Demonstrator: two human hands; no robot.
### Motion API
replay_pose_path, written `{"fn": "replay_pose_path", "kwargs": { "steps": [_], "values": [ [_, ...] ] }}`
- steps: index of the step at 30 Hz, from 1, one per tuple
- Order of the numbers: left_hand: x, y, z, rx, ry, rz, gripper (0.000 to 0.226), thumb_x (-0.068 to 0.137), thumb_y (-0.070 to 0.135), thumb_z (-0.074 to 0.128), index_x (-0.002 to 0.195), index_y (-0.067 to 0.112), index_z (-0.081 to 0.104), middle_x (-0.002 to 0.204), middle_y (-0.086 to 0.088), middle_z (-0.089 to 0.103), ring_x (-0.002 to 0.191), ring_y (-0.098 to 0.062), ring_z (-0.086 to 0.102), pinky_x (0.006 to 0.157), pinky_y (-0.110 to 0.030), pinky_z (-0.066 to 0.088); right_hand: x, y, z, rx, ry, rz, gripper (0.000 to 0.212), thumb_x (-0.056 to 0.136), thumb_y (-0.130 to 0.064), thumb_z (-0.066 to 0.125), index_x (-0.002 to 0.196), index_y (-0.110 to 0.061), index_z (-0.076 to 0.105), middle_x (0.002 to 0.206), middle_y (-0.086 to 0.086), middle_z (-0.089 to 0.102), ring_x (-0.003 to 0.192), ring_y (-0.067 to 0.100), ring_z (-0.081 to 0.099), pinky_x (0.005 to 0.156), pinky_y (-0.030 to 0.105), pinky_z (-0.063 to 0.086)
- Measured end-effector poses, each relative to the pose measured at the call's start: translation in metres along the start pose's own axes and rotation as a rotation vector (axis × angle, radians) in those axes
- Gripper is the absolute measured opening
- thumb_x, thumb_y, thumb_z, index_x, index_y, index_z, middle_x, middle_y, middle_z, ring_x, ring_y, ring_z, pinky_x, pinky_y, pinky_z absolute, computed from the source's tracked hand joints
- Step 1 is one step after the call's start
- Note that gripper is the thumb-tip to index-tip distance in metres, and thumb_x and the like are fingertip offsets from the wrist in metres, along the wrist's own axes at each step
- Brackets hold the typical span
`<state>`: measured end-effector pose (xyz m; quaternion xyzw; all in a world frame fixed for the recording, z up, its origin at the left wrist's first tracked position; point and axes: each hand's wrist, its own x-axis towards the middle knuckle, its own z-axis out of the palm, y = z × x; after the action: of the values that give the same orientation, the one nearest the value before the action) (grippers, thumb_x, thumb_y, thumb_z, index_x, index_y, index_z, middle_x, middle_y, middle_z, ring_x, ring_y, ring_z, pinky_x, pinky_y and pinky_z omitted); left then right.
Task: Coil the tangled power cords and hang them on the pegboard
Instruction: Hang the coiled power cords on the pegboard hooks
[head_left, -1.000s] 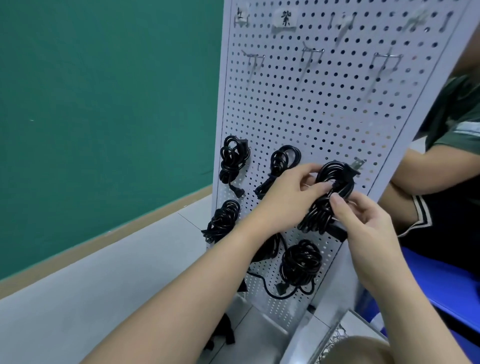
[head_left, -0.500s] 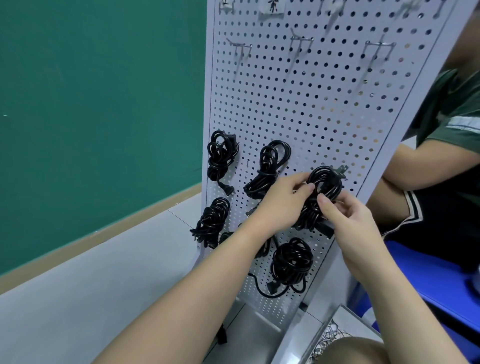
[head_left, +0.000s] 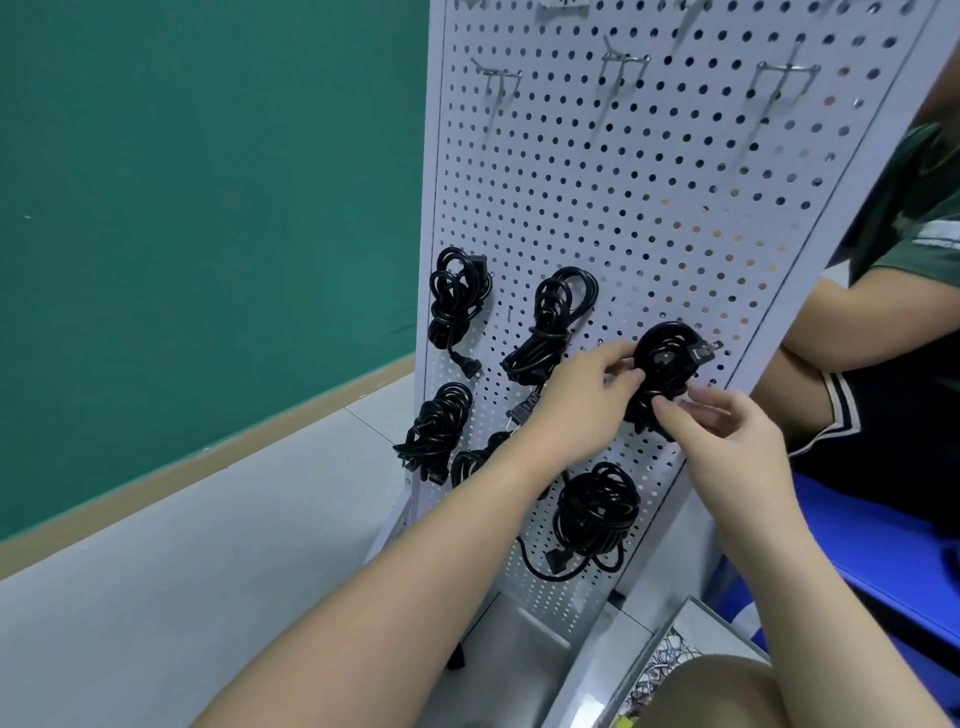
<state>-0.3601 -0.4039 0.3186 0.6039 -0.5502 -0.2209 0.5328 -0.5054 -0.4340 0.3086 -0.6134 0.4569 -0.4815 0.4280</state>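
Green wall (head_left: 208, 208) behind, white pegboard (head_left: 649, 197) hung with coiled black cords (head_left: 457, 296) (five already up), left hand (head_left: 582, 400) pinching a sixth coil (head_left: 662, 374) against the board's right side, right hand (head_left: 727, 441) pinching its lower loops, a seated person's arm (head_left: 857, 332) beside.

Green wall (head_left: 208, 208) with tan baseboard (head_left: 208, 452) at left. Second person in dark green shirt (head_left: 914, 208) seated on blue seat (head_left: 872, 545), far right.
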Motion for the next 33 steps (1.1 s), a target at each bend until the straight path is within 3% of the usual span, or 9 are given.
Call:
{"fn": "replay_pose_path", "kwargs": {
  "steps": [3,6,10,14,22,24,27,31,33],
  "values": [
    [-0.012,0.000,-0.011,0.013,0.000,0.002,0.039,0.107,0.026,0.053,0.145,0.024,0.057,0.132,0.006,0.064,0.105,-0.004,0.061,0.085,-0.006,0.040,-0.020,-0.009,-0.002,-0.040,0.102,-0.023,0.033,0.092,-0.029,0.076,0.119,-0.015,0.063,0.108,0.004,0.069,0.090,0.013,0.065,0.064,0.025,0.044],
    [-0.033,-0.007,-0.033,-0.023,0.064,-0.004,0.029,0.107,0.030,0.053,0.131,0.023,0.066,0.117,0.012,0.070,0.100,-0.001,0.064,0.080,-0.006,0.045,-0.051,-0.024,0.011,0.064,0.081,-0.139,0.014,0.095,-0.022,0.072,0.105,-0.014,0.065,0.094,0.006,0.073,0.088,0.021,0.073,0.070,0.025,0.054],
    [-0.071,-0.044,-0.076,-0.148,0.284,-0.065,0.022,0.106,0.027,0.053,0.104,0.021,0.074,0.086,0.007,0.074,0.080,-0.008,0.067,0.077,-0.028,0.055,-0.096,-0.018,0.066,0.203,-0.332,-0.198,0.007,0.096,-0.006,0.066,0.103,-0.008,0.065,0.090,0.012,0.075,0.082,0.023,0.076,0.075,0.030,0.061],
    [-0.117,-0.115,-0.131,-0.196,0.471,-0.289,0.025,0.106,0.019,0.050,0.096,0.016,0.073,0.080,0.002,0.071,0.068,-0.008,0.060,0.064,-0.020,0.048,-0.118,0.033,0.133,0.178,-0.685,0.062,0.009,0.098,-0.001,0.063,0.105,-0.003,0.068,0.091,0.017,0.076,0.080,0.031,0.074,0.071,0.032,0.060],
    [-0.231,-0.292,-0.161,-0.204,0.530,-0.860,0.023,0.103,0.019,0.052,0.093,0.011,0.070,0.084,-0.004,0.068,0.069,-0.017,0.058,0.062,-0.026,0.044,-0.173,0.226,0.217,-0.174,-0.708,0.584,0.011,0.100,-0.010,0.062,0.102,-0.013,0.072,0.101,0.013,0.075,0.090,0.024,0.072,0.084,0.042,0.059],
    [-0.253,-0.332,-0.146,-0.265,0.504,-0.987,0.020,0.102,0.017,0.053,0.098,0.007,0.069,0.084,-0.004,0.066,0.069,-0.018,0.058,0.062,-0.026,0.044,-0.186,0.263,0.228,-0.316,-0.732,0.575,0.014,0.098,-0.014,0.063,0.109,-0.014,0.072,0.104,0.005,0.073,0.097,0.020,0.068,0.092,0.042,0.057],
    [-0.265,-0.381,-0.118,-0.377,0.460,-1.114,0.015,0.102,0.014,0.053,0.103,0.006,0.066,0.089,-0.005,0.065,0.066,-0.017,0.058,0.059,-0.024,0.047,-0.186,0.290,0.251,-0.402,-0.683,0.493,0.014,0.097,-0.015,0.064,0.110,-0.021,0.062,0.099,-0.006,0.066,0.094,0.016,0.063,0.085,0.031,0.046],
    [-0.249,-0.423,-0.087,-0.489,0.476,-1.133,0.020,0.105,0.011,0.048,0.091,0.021,0.057,0.087,-0.004,0.056,0.075,-0.021,0.053,0.062,-0.025,0.046,-0.166,0.313,0.281,-0.486,-0.772,0.366,0.027,0.096,-0.014,0.065,0.115,-0.030,0.052,0.101,-0.013,0.060,0.093,0.008,0.060,0.082,0.025,0.042],
    [-0.237,-0.436,-0.077,-0.510,0.479,-1.137,0.015,0.105,0.010,0.047,0.099,0.019,0.057,0.089,-0.008,0.056,0.077,-0.019,0.051,0.061,-0.028,0.044,-0.159,0.324,0.287,-0.543,-0.863,0.348,0.029,0.096,-0.017,0.067,0.118,-0.030,0.054,0.099,-0.018,0.060,0.091,0.002,0.059,0.079,0.020,0.042]
  ]
}}
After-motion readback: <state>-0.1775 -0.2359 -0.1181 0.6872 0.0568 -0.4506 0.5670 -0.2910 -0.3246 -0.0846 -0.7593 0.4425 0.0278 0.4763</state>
